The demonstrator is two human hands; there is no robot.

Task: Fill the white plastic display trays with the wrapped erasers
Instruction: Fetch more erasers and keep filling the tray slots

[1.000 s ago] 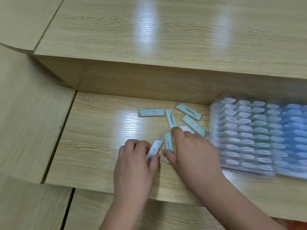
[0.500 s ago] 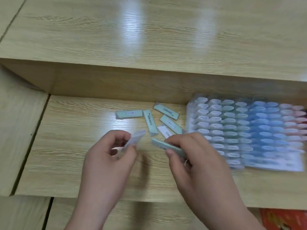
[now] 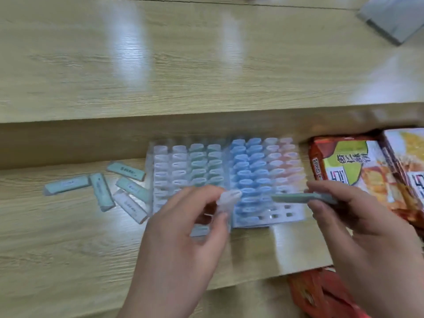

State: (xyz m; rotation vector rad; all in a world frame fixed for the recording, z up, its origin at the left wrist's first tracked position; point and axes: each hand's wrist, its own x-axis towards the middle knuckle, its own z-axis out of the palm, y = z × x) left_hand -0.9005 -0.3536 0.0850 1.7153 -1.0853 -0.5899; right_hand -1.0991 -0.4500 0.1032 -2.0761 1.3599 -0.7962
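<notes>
Head view, motion-blurred. White display tray [image 3: 226,180] lies on the wooden surface [image 3: 68,237], nearly full of wrapped erasers standing in rows: whitish at its left, then green, blue, pinkish at its right. A few empty slots [image 3: 281,215] show at the tray's near right corner. Left hand [image 3: 183,244] hovers over the tray's near edge, thumb and fingers pinching a white wrapped eraser [image 3: 227,199]. Right hand [image 3: 367,228], at the tray's right side, pinches a green wrapped eraser [image 3: 296,198] held roughly level above the near right slots. Five loose wrapped erasers [image 3: 101,191] lie scattered on the surface just left of the tray, four green and one white. Snack packets [image 3: 353,171] lie right of the tray; another red packet [image 3: 321,294] sits nearer, below the surface edge.
</notes>
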